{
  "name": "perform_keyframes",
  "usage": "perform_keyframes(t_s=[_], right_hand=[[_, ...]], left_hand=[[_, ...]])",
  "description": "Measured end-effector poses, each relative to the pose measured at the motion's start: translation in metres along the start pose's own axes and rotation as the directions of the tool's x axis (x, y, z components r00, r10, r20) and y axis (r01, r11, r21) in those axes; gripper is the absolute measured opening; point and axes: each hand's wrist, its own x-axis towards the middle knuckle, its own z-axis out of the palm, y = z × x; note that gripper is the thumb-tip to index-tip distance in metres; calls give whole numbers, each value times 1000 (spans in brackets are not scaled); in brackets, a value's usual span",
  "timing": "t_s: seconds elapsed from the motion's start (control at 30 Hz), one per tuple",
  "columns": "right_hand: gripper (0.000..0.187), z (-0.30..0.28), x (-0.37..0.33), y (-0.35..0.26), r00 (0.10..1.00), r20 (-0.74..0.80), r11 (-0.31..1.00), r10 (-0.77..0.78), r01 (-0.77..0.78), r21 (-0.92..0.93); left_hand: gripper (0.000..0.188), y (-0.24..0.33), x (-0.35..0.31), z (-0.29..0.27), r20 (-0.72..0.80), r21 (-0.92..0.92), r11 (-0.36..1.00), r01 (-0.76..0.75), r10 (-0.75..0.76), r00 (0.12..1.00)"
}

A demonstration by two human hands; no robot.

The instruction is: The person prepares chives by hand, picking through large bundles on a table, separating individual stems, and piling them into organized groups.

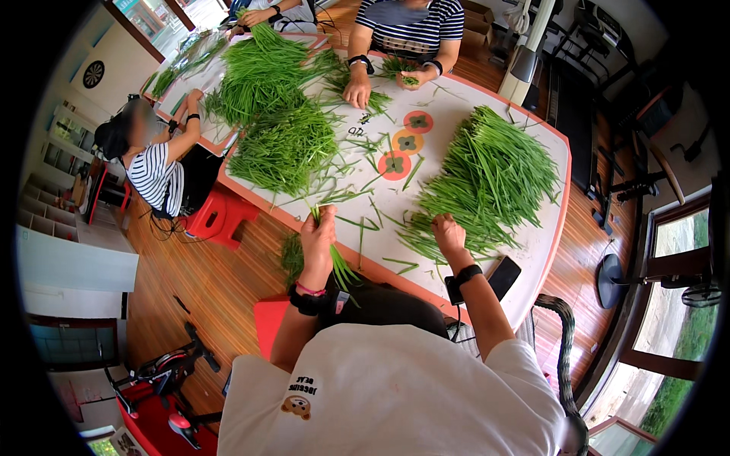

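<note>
My left hand (318, 235) is closed around a small bunch of garlic chives (341, 267) at the table's near edge. The stalks stick out above the fist and hang below it. My right hand (449, 234) has its fingers pinched together at the near left side of a large chive pile (498, 171). What those fingers hold, if anything, is hidden. Left of centre, beyond my left hand, lies another heap of chives (281, 148). Loose stalks (370, 223) are scattered on the white tabletop between my hands.
The white table (437, 95) has an orange-red border and round flower prints. A black phone (504, 277) lies by my right forearm. Across the table a person's hand (357, 90) touches chives. Another person sits at the left by a red stool (217, 219). More chives (262, 68) are heaped farther back.
</note>
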Motion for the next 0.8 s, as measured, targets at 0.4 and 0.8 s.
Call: perform_keyframes(t_s=[0.4, 0.8], right_hand=[[11, -81, -29, -138, 989, -101, 853, -107, 144, 501], [11, -75, -27, -170, 992, -120, 805, 28, 49, 592]], left_hand=[[21, -18, 21, 39, 372, 209, 976, 56, -132, 919], [21, -9, 67, 5, 375, 128, 990, 63, -108, 921]])
